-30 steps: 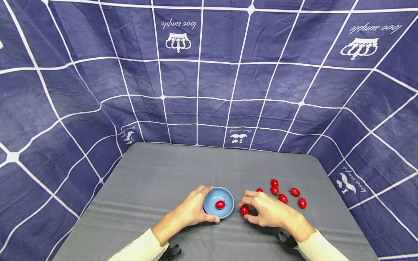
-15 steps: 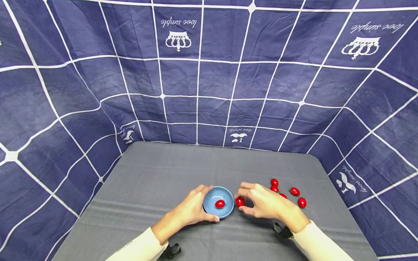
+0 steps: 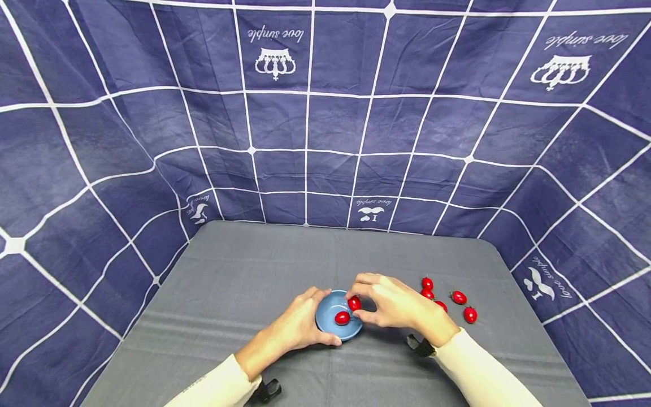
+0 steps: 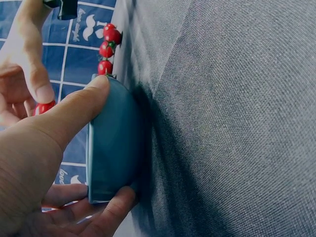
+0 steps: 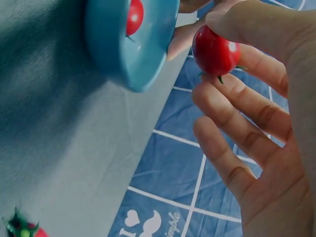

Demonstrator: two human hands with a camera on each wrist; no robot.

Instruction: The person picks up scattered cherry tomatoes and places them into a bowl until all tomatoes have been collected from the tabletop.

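Observation:
A small blue bowl (image 3: pixel 329 331) stands on the grey cloth, one cherry tomato (image 3: pixel 342 318) lying inside it. My left hand (image 3: pixel 303 321) grips the bowl from the left, thumb on the near side and fingers around the far side, as the bowl's outer wall (image 4: pixel 116 143) shows in the left wrist view. Between thumb and fingertips my right hand (image 3: pixel 391 302) pinches another cherry tomato (image 5: pixel 215 52) with a green calyx. In the head view that tomato is over the bowl's right part; the right wrist view shows it apart from the rim.
Several more cherry tomatoes (image 3: pixel 459 297) lie on the grey cloth (image 3: pixel 244 265) to the right, beyond my right hand; the hand partly covers some. A blue curtain (image 3: pixel 335 124) with white lines rises behind the table and along both sides.
My right hand has carried the pinched tomato leftward and away from me, from beside the bowl to over it. My left hand and the bowl have stayed in place.

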